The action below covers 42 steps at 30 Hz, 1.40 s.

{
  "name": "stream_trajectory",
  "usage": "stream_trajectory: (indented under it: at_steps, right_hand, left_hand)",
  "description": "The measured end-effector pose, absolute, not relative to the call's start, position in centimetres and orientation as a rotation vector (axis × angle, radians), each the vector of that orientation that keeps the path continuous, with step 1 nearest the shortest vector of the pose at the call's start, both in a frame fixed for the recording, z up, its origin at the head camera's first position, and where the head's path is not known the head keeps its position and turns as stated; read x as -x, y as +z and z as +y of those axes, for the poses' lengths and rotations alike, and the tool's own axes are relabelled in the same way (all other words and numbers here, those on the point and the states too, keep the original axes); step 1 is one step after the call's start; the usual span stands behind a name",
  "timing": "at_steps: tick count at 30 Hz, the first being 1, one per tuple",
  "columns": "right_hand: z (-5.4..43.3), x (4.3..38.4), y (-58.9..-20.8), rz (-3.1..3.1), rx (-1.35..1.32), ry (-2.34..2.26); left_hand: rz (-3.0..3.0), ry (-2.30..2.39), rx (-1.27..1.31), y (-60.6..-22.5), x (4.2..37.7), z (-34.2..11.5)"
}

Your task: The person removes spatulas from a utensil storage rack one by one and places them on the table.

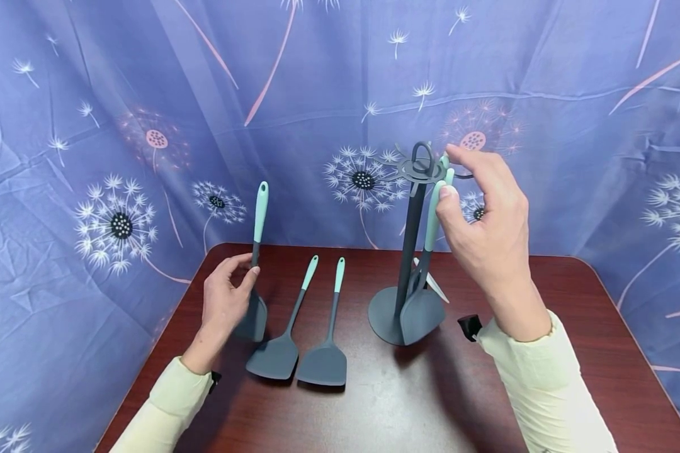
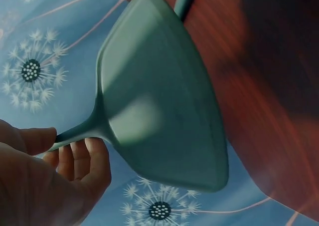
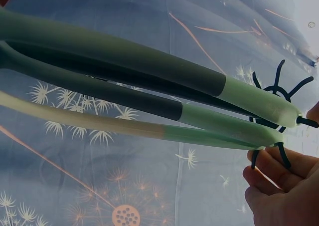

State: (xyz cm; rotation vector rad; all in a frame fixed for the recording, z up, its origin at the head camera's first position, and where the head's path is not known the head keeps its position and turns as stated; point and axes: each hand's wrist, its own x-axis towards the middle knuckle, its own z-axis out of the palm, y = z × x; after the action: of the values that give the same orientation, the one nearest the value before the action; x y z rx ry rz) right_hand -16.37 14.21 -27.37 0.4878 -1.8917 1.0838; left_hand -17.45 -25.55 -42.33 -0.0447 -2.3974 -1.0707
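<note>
Left of centre in the head view, a spatula (image 1: 260, 217) is pointing handle-up, blade-down, its long axis running nearly upright, and the left hand (image 1: 226, 296) is pinching its shaft. Two more spatulas (image 1: 274, 357) are lying to its right on the table (image 1: 385, 415), handles aiming toward the frame's top. Right of centre, the right hand (image 1: 490, 220) is touching handle ends on the utensil stand (image 1: 410, 245); whether it is gripping, I cannot tell.

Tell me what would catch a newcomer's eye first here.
First, the tall dark stand right of centre on the table, mint-handled utensils hanging from it and the right hand at their handle tops. Then, further left, the left hand holding a spatula upright, with two similar spatulas lying nearby. Behind everything spreads a blue cloth printed with dandelions.
</note>
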Motion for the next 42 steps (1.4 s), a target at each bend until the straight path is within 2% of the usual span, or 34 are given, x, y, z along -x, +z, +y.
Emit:
stream_trajectory:
  at_steps: [21,42]
  right_hand:
    - [14.3,16.3,-27.4,-1.898,-0.476,1.095]
    - [14.1,16.2,-27.3,-1.907,-0.466,1.094]
  left_hand:
    - [-2.573,-0.995,-0.085,-44.6,18.5,-27.7]
    - [-2.761,-0.93,-0.071,-47.1,18.9,-28.8]
